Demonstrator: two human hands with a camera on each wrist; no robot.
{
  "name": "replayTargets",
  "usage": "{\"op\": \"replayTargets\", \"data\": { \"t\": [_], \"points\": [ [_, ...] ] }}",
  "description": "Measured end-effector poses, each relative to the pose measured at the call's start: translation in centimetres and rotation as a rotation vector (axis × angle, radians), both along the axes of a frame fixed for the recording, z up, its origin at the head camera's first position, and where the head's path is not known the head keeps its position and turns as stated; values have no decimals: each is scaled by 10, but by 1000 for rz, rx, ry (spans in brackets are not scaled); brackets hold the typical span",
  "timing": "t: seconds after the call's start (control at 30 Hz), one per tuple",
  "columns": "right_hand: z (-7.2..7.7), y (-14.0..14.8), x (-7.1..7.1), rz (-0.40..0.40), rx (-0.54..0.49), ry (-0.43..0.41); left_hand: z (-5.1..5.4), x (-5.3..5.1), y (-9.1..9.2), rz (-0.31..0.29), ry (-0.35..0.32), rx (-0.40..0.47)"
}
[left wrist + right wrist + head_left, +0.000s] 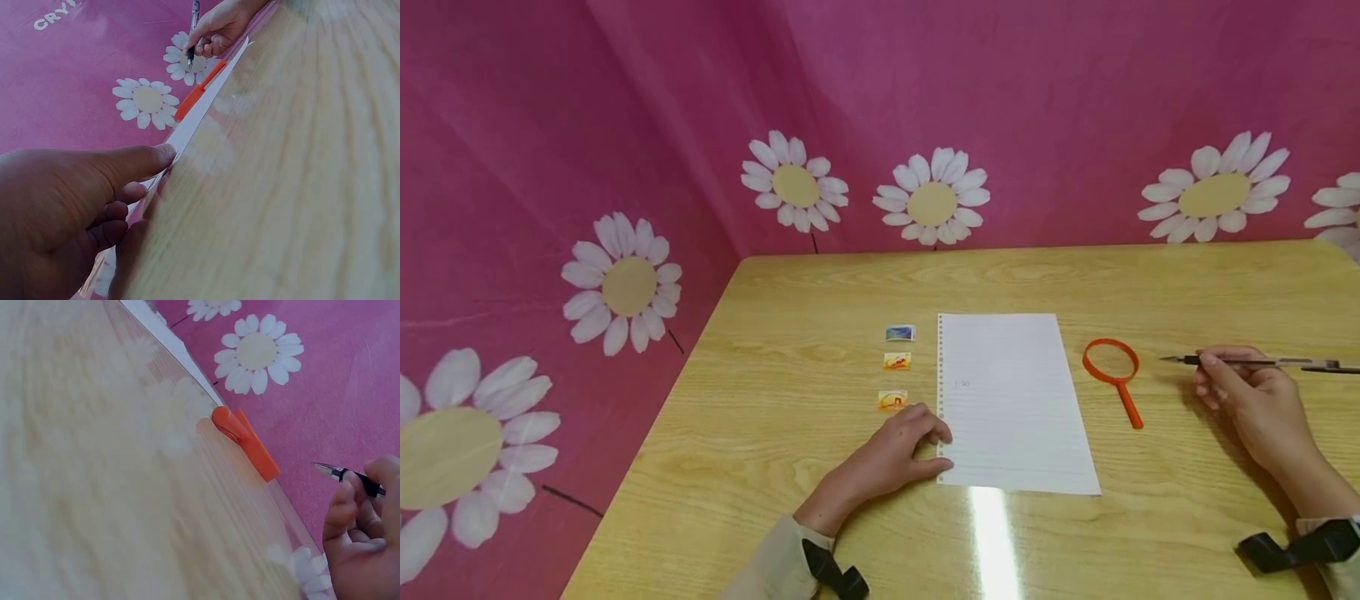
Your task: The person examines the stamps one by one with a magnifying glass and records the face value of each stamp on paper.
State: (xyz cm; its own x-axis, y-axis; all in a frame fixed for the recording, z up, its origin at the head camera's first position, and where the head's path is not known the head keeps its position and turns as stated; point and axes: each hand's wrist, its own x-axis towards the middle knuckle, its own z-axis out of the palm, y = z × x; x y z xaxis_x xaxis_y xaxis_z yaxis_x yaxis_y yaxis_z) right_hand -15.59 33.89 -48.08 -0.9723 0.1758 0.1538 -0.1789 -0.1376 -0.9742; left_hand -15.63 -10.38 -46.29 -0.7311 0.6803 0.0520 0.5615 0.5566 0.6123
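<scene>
A sheet of lined, punched paper [1007, 400] lies on the table, with a small faint bit of writing near its left side. My left hand [891, 454] rests at the lower left edge of the sheet; thumb and fingertips touch it, as the left wrist view also shows. Raised over the right side of the table, my right hand [1262, 400] holds a pen [1285, 362] with a clear barrel and dark grip, its tip pointing left. An orange-red magnifying glass [1127, 400] lies between the paper and that hand.
Three small stamp-like pictures stand in a column left of the paper: a blue one [900, 333], a yellow-orange one [897, 361] and another [892, 400] close to my left fingers. A pink flowered cloth [1037, 108] hangs behind the wooden table [760, 375].
</scene>
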Motion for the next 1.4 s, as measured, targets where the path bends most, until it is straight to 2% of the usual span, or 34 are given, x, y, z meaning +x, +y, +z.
{"op": "replayTargets", "data": {
  "t": [0.17,0.33,0.47,0.67,0.83,1.03,1.27,1.4],
  "points": [
    [4,-2,5,2,119,-73,0,-2,0,-12,15,10],
    [6,-13,8,72,67,-81,0,-3,1,-25,30,17],
    [6,-23,10,104,88,-63,1,-4,1,-27,29,14],
    [3,-30,13,71,243,-66,2,-3,1,-28,17,16],
    [3,-35,13,59,330,-74,2,-1,1,-21,18,11],
    [6,-48,14,44,516,-77,0,-1,0,-16,16,6],
    [5,-65,11,16,562,-38,0,0,1,2,-1,-7],
    [5,-76,9,8,581,-46,0,0,1,8,-3,-5]
  ]
}}
